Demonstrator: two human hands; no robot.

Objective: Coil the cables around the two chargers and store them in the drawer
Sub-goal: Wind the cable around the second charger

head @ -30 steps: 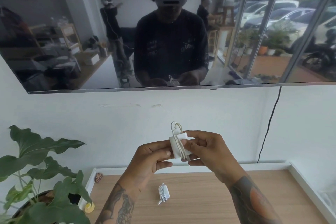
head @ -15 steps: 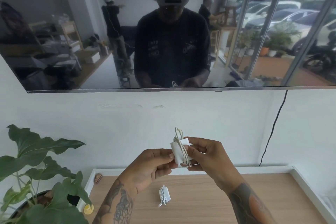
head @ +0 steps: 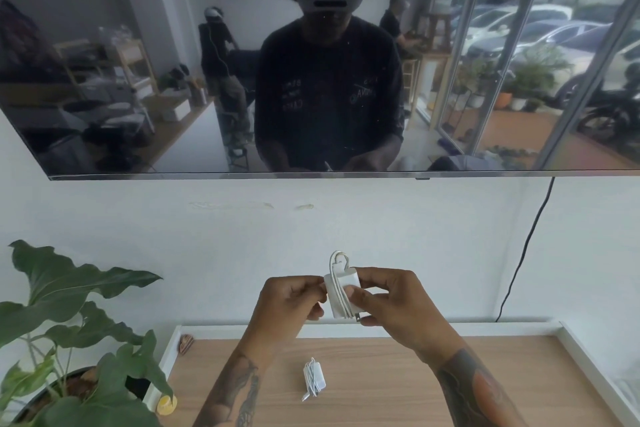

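Observation:
I hold a white charger up in front of the wall, above the wooden top. Its white cable is wound around the body, and a loop of it sticks up above the block. My left hand pinches the charger's left edge. From the right, my right hand grips the block, thumb across the wound cable. A second white charger, cable coiled around it, lies on the wooden top below my hands. No drawer is in view.
A leafy potted plant stands at the left. A large dark screen hangs on the wall above. A black cable runs down the wall at right. A small yellow object and a brown shell-like piece sit by the top's white left rim.
Both hands with the charger have sunk slightly in the view. My right thumb has shifted onto the wound cable. The second charger has not moved.

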